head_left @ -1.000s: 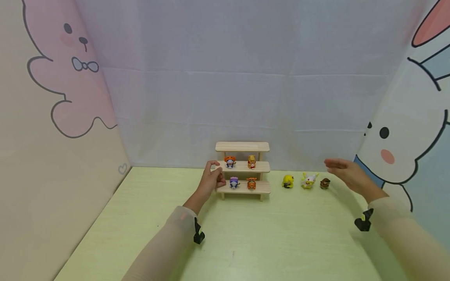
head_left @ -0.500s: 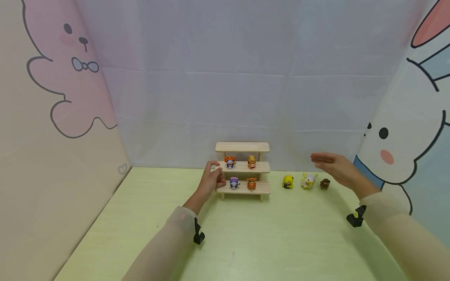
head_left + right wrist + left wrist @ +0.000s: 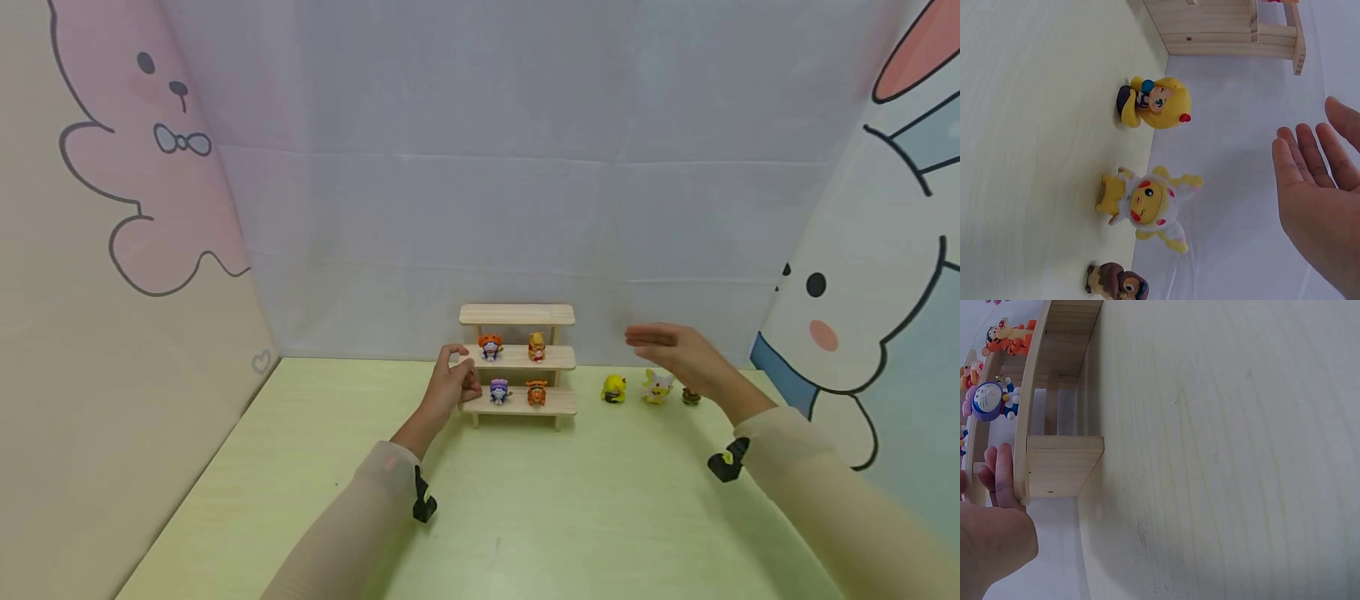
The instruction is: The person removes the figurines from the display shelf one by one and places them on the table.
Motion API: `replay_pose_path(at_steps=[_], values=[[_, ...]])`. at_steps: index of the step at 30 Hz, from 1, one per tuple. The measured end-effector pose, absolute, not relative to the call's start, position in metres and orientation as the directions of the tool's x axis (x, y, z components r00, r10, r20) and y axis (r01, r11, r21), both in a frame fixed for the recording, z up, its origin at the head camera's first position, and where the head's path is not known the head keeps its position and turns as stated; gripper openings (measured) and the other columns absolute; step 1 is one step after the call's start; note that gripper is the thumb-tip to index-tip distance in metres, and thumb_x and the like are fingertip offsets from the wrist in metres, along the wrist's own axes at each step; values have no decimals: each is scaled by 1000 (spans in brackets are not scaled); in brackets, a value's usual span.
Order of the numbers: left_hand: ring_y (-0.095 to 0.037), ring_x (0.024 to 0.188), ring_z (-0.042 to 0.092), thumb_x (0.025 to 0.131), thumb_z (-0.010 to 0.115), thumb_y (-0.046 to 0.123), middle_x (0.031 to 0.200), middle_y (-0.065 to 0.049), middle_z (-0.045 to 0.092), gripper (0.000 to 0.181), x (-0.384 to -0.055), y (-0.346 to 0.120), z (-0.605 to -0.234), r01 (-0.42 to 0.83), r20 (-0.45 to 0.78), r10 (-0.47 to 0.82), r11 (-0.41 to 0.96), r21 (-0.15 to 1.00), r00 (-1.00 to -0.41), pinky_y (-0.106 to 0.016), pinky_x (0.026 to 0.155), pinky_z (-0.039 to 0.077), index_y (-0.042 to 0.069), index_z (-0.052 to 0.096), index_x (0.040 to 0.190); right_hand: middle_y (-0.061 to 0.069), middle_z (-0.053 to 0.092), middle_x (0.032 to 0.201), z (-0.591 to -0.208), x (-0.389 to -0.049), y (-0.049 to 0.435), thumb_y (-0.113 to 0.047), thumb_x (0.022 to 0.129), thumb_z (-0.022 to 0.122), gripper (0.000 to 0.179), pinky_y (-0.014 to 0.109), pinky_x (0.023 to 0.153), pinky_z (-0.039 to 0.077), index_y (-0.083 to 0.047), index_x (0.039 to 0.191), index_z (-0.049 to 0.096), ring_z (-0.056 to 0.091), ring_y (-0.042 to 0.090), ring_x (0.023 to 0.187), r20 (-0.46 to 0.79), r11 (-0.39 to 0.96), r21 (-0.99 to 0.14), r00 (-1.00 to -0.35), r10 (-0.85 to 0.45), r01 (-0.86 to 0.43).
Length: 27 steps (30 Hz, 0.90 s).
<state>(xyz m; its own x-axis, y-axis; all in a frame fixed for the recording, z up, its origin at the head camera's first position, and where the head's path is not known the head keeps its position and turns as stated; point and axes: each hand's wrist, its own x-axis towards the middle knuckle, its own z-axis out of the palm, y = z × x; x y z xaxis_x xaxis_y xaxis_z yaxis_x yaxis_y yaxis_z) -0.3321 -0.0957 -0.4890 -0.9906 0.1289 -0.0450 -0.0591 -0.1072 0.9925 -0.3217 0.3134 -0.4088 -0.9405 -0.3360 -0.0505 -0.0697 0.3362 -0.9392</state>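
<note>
A three-tier wooden display shelf (image 3: pixel 517 313) stands at the back of the table. My left hand (image 3: pixel 447 385) is at its left end, fingers curled about the middle and lowest boards; in the left wrist view the fingers (image 3: pixel 1005 472) touch the lowest board's end. My right hand (image 3: pixel 678 352) hangs in the air above the loose figurines, fingers straight, holding nothing. Beneath it stand a yellow-haired girl figurine (image 3: pixel 614 388), a Pikachu figurine in white (image 3: pixel 656 387) and a small brown figurine (image 3: pixel 691 397), partly hidden by the hand in the head view.
On the middle tier sit an orange-hatted Doraemon figurine (image 3: pixel 491 347) and a yellow bear figurine (image 3: pixel 537 346). The lowest tier carries a purple-hatted Doraemon figurine (image 3: pixel 498 391) and a tiger figurine (image 3: pixel 536 392). A white cloth (image 3: pixel 517 208) hangs behind the table (image 3: pixel 510 500).
My right hand has moved left through the air, from beside the brown figurine to above the girl and Pikachu figurines. The left hand, shelf and figurines have stayed put.
</note>
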Motion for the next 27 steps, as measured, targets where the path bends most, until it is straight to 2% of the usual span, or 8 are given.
replay_pose_path(at_steps=[7,12,19,27], values=[[-17,66,62,111,47,16,75,-6,55,33,-332,-96,-490,-53,-37,138,-115,992,-990,-30,67,60,5,35,139,25,35,161,-411,-324,298,-22,106,61,61,38,118,37,2,156,36,35,39,149,-57,316,-947,-932,-358,-63],[-18,66,61,111,47,15,74,-6,55,34,-331,-96,-488,-57,-41,136,-118,991,-990,-30,67,60,4,34,140,26,36,161,-415,-326,288,-23,106,61,59,36,118,37,1,155,39,34,41,149,-43,285,-956,-922,-385,-74],[-17,66,62,111,47,15,74,-5,56,34,-332,-96,-490,-60,-45,132,-112,992,-990,-30,67,60,5,34,140,26,43,156,-420,-329,267,-21,105,63,55,55,118,35,0,152,45,41,41,145,-26,309,-945,-922,-387,-103],[-17,67,61,111,47,17,74,-6,57,32,-333,-96,-491,-59,-45,133,-106,993,-990,-31,70,61,6,36,138,27,42,156,-422,-332,244,-15,106,60,51,50,118,36,3,151,44,41,39,146,-20,262,-960,-910,-413,-98]])
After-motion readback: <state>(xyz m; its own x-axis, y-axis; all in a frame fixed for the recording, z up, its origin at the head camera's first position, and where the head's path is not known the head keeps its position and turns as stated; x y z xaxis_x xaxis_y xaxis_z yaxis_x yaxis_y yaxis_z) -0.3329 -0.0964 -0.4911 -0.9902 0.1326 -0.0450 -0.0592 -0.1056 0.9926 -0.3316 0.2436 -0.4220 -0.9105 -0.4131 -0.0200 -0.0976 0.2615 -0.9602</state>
